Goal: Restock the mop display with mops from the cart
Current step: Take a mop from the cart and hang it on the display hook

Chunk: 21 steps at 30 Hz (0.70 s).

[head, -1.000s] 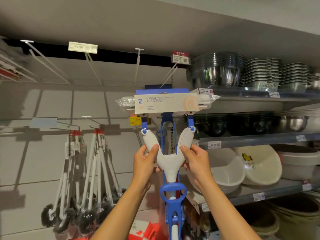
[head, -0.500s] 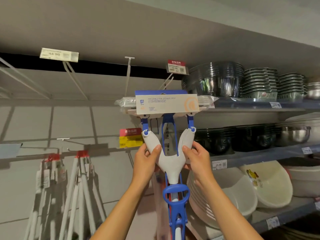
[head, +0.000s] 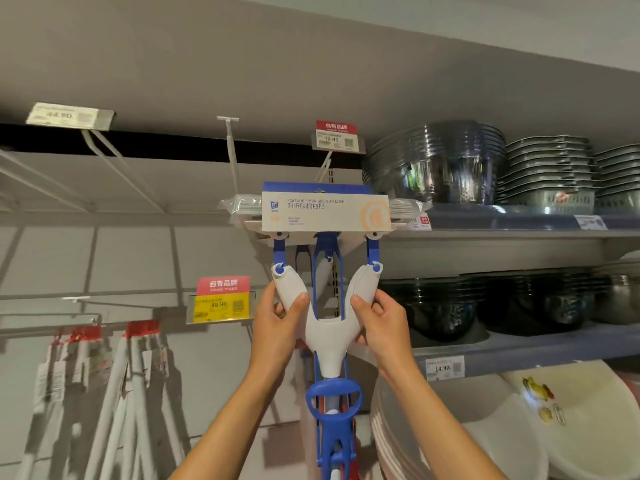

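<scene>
I hold a foldable sponge mop (head: 329,336) upright in front of the display wall. Its white Y-shaped yoke carries blue arms and a sponge head wrapped in a white and blue card label (head: 323,211). My left hand (head: 278,323) grips the yoke's left branch. My right hand (head: 381,320) grips the right branch. The mop head is level with a white hanging hook (head: 325,169) under a red price tag (head: 337,136). Another mop of the same kind hangs just behind it, mostly hidden. The blue squeeze handle (head: 332,398) sits below my hands.
Bare white hooks (head: 232,150) stick out of the wall at upper left. White-handled brushes with red tags (head: 138,375) hang at lower left. Shelves on the right hold stacked steel bowls (head: 436,161), dark bowls (head: 485,303) and white basins (head: 519,427). A yellow price tag (head: 221,304) hangs mid-left.
The view has tilted up and to the right. The mop stays in both hands at about the same place, its head now closer under the hook with the red tag.
</scene>
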Motion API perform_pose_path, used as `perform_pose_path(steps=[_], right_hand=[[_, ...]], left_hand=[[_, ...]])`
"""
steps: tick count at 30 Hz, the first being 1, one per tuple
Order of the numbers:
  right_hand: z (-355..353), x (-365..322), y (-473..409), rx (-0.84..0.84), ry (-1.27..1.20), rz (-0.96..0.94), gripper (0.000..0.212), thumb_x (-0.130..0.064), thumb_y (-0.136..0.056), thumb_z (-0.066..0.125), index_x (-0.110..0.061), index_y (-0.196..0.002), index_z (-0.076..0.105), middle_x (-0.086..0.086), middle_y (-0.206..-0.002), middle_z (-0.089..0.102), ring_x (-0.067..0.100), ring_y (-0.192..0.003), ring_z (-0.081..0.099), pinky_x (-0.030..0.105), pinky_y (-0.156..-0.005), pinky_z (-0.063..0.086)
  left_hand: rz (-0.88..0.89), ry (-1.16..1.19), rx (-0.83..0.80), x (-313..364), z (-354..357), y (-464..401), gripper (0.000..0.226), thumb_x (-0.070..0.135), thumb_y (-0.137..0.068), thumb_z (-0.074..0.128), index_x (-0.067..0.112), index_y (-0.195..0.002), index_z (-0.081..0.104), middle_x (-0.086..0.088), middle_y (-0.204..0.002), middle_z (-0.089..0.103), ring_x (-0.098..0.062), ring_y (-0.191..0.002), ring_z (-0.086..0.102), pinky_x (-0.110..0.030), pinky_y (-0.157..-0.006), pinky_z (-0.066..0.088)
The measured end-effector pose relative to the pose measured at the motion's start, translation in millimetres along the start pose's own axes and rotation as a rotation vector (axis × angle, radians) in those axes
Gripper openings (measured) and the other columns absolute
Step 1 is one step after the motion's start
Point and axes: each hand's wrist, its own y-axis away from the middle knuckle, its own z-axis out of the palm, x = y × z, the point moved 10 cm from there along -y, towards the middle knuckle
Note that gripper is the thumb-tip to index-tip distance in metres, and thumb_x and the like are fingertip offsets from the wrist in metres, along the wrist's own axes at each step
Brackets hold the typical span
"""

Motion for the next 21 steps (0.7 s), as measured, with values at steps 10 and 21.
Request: perform_pose_path(steps=[10, 21], right_hand=[[-4, -1, -29, -0.105, -0.042, -0.038, 0.02, -0.018, -0.095, 0.066, -0.037, -0.099, 0.061, -0.002, -0.103, 0.073, 0.017, -0.096, 0.072, 0.05, -0.082, 0.061], [4, -6, -43, -0.11, -0.096, -0.055, 0.023, -0.016, -0.094, 0.068, -0.037, -0.102, 0.063, -0.006, -0.099, 0.076, 0.015, -0.094, 0.074, 0.042, -0.078, 0.063]], left_hand=[[0.034, -0.013, 0.062, -1, 16, -8, 0.041, 0.022, -0.096, 0.066, 0.032, -0.135, 0.054, -0.002, -0.112, 0.073, -0.018, -0.098, 0.073, -0.042, -0.064, 0.062], [0.043, -0.016, 0.031, 1, 13, -29, 0.042, 0.021, -0.096, 0.066, 0.037, -0.133, 0.054, 0.003, -0.11, 0.075, -0.016, -0.096, 0.074, -0.039, -0.065, 0.062]])
